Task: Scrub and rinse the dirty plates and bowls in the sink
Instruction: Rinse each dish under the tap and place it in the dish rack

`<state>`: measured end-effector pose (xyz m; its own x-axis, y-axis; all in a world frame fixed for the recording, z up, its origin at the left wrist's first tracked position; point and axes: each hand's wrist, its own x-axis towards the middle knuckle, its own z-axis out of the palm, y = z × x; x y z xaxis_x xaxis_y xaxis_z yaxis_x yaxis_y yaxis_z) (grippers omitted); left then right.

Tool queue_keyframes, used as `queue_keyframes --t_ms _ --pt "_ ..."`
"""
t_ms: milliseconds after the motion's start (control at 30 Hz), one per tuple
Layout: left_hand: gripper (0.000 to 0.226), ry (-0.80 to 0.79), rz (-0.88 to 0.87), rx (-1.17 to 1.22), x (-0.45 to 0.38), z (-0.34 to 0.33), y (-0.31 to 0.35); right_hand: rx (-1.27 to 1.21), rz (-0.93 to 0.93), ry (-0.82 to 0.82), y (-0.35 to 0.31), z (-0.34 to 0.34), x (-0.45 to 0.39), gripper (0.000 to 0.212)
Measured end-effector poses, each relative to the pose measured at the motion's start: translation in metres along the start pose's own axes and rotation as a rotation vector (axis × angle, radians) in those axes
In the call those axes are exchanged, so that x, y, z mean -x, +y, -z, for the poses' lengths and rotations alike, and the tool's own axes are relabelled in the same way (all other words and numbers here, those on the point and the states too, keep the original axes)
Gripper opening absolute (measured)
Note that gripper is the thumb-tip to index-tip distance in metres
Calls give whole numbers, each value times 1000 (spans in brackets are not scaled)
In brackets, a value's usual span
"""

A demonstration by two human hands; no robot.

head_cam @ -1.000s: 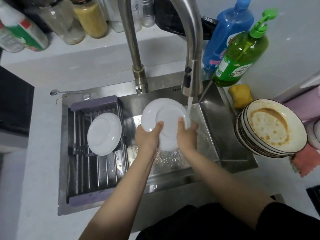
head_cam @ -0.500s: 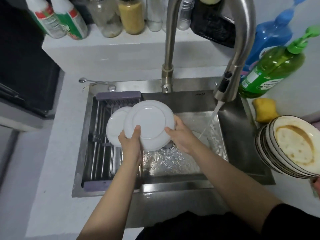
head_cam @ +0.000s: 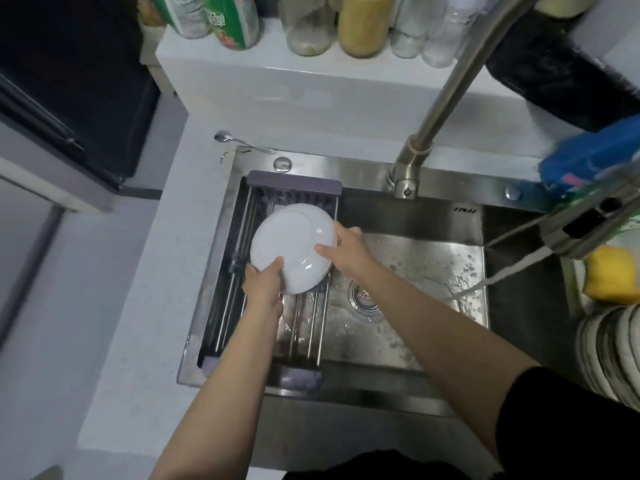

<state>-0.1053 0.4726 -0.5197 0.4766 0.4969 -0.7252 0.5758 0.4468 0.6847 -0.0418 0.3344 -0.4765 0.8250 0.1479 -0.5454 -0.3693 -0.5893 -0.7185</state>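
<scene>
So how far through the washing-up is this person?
Partway, it seems. Both hands, left and right, hold a clean-looking white plate over the drying rack, away from the running water. A striped stack of dishes waits at the right edge; whether it is dirty cannot be seen here.

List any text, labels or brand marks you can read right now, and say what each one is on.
None can be read.
Green-and-white bottles on the ledge: printed labels, too blurred.
Blue bottle: label with pink print, smeared by motion.
Sink back wall: small dark mark, too small.
White plate held in left hand and right hand: no print visible.
</scene>
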Motion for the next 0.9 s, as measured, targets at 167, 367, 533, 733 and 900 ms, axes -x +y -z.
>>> queue_keyframes --t_ms 167,367,533,733,900 --pt "74 7 45 -40 -8 2 -6 108 -31 -5 -1 -9 -10 66" --pt "53 34 51 -25 -7 -3 -10 148 -22 35 1 -17 -16 65" --pt "58 37 41 -115 2 -6 -4 125 -51 33 7 -16 -8 71" --pt "59 -3 -48 -203 46 -24 1 4 -10 67 20 2 29 52" --pt "50 -134 -126 -210 98 -45 -9 -145 50 174 47 31 75 36"
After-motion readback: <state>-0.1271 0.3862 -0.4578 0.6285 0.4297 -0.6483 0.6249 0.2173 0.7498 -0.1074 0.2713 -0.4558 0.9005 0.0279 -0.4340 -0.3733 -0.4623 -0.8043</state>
